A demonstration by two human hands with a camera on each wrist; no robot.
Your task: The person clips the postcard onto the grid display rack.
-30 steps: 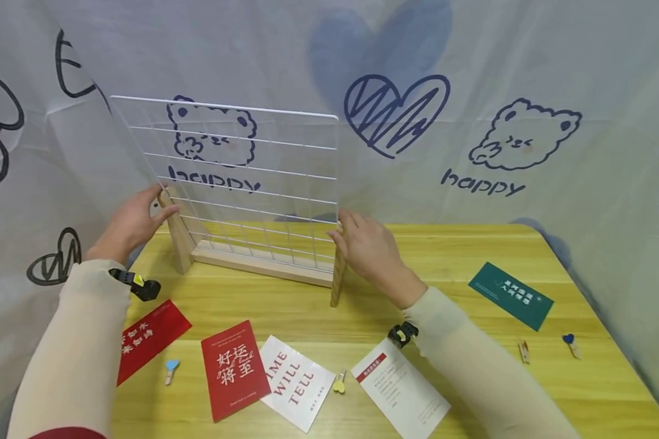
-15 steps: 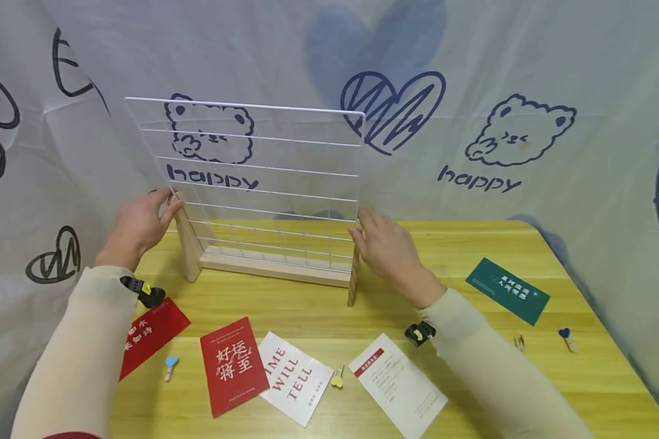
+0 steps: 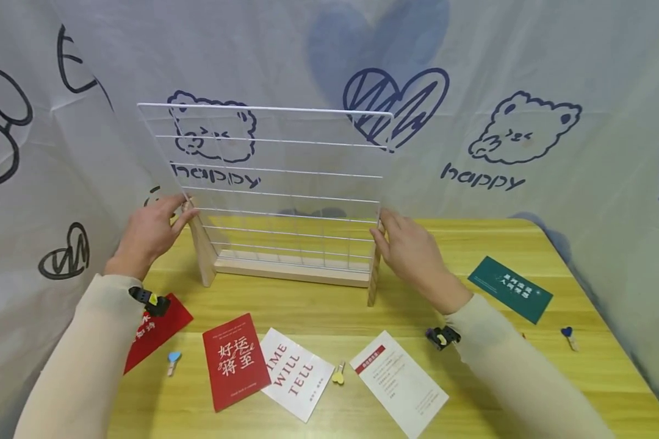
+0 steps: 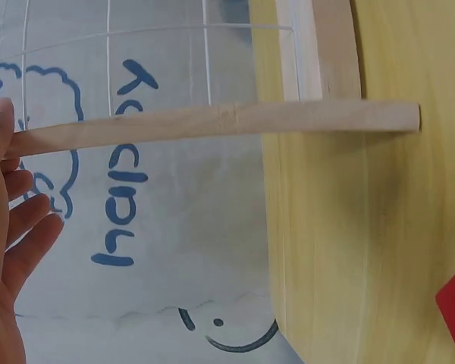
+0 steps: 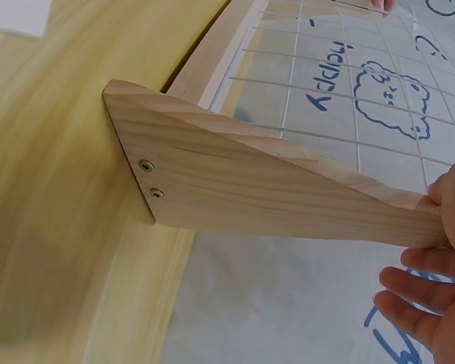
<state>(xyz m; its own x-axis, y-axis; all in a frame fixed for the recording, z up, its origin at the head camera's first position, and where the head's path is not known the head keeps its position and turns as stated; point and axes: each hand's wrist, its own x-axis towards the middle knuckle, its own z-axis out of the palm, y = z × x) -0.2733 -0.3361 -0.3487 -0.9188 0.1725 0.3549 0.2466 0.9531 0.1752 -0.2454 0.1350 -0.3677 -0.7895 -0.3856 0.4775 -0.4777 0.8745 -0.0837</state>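
Observation:
A white wire grid rack with a wooden base bar stands upright on the table, leaning slightly back. My left hand pinches the top of its left wooden side support between thumb and fingers. On the other side, my right hand grips the upper end of the right support. The left wrist view has the left support edge-on, its tip at the thumb. Two screws show in the right support in the right wrist view; the remaining fingers are spread below it.
In front of the rack lie a red card, a white card partly under it, and a text card. Another red card is partly hidden. Right is a green card. Small heart clips lie about. A printed curtain hangs behind.
Both hands have shifted the rack to the right across the table, holding its two side supports throughout. The cards and clips have stayed put.

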